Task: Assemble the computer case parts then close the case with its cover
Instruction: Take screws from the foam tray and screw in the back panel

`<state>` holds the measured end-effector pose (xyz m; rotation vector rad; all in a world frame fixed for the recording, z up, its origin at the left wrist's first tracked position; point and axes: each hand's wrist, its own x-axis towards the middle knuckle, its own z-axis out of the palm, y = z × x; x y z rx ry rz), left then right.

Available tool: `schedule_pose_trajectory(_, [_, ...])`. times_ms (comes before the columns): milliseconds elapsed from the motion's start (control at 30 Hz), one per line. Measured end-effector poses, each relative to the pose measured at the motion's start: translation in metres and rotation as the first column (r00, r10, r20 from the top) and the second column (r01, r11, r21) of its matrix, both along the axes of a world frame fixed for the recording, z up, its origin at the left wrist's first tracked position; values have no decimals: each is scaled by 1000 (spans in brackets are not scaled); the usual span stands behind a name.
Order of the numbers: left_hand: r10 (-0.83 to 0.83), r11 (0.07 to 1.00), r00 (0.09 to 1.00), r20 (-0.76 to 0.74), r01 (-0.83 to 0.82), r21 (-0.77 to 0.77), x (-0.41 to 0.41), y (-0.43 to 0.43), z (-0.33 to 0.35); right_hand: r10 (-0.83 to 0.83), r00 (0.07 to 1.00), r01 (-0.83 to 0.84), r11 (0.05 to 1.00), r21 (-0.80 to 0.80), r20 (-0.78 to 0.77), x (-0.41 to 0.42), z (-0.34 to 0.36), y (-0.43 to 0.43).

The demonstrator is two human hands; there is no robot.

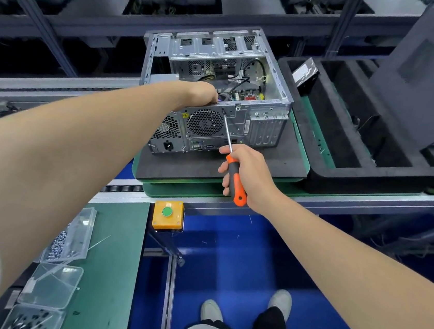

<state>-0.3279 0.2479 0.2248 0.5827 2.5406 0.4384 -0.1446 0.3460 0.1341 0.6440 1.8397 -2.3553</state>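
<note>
Gripping the screwdriver in a closed fist, the right hand sits just in front of the computer case, seen from the head view. The shaft angles up and away, its tip at the rear panel's top edge beside the fan grille. The left hand rests over that edge, fingers hidden, grip unclear. The likely cover leans well to the right, nearer the right hand.
</note>
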Motion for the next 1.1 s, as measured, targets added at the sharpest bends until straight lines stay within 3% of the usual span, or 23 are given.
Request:
schedule_pose_trajectory(267, [-14,999,999,-38,12,-47,0,5,-3,-6,1000,6,999,33,-3,-2,1,-5])
schedule_pose_trajectory(533, [9,1000,999,-34,-9,16,-10,2,-7,-9,1000,10,1000,30,-13,-4,7,-5])
schedule_pose_trajectory(700, [38,999,997,-67,-36,24,-14,-1,-7,-17,1000,17,999,-43,-1,-4,11,-6])
schedule_pose_trajectory(833, [72,989,991,-112,-57,138,-23,-4,-10,-25,1000,27,983,-181,18,-7,17,-10])
schedule_pose_trajectory(1100, [65,987,995,-74,-53,153,-28,-3,-12,-44,999,47,983,-175,16,-8,21,-13])
